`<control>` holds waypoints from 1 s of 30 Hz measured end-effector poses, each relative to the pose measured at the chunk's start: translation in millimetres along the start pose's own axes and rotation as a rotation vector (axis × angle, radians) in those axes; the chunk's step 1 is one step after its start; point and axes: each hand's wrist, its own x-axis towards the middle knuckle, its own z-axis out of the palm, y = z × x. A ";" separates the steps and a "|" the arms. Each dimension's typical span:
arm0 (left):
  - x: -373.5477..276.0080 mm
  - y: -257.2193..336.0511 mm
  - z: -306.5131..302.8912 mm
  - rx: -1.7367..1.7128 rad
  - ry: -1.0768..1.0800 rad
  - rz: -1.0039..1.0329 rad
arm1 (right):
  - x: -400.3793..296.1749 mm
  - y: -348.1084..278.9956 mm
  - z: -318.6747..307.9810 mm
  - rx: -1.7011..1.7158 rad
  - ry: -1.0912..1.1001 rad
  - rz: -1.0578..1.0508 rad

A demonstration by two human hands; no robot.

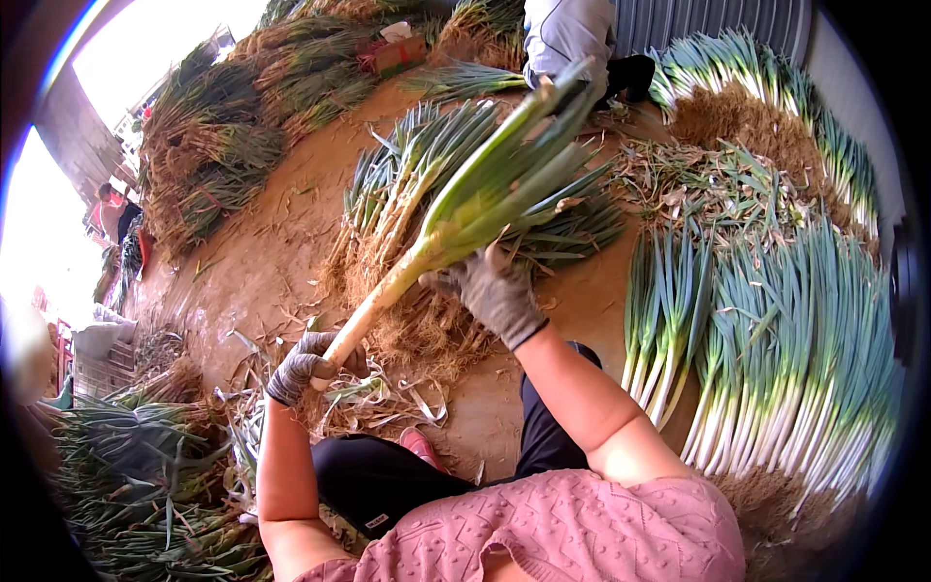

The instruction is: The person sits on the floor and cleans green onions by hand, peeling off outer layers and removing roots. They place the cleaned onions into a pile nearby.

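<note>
A large green onion with a thick pale stalk (385, 295) slants up and to the right across the middle of the view. My gloved left hand (309, 367) is closed around its lower end, with roots hanging just below. Beside the base of the leaves is my gloved right hand (491, 291), fingers spread; whether it touches the stalk is hard to tell. Behind the onion lies a heap of untrimmed green onions (407, 171), their brown roots (429, 335) towards me.
Cleaned green onions (793, 349) stand in rows at right, near a pile of leaf scraps (727, 189). More onion heaps lie at lower left (138, 473) and upper left (211, 138). Another person (571, 36) crouches at the top. Peelings (393, 400) litter the floor by my feet.
</note>
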 end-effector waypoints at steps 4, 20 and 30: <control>24.8 -22.2 -23.2 0.136 0.198 -0.194 | 32.4 -11.8 -25.6 0.131 0.085 0.039; 183.6 -49.2 61.3 1.964 0.249 0.640 | 60.3 1.6 -103.2 -0.033 0.895 -0.123; -118.7 -144.8 -147.3 1.850 0.039 -0.771 | 55.5 -51.8 -68.6 0.047 0.660 -0.336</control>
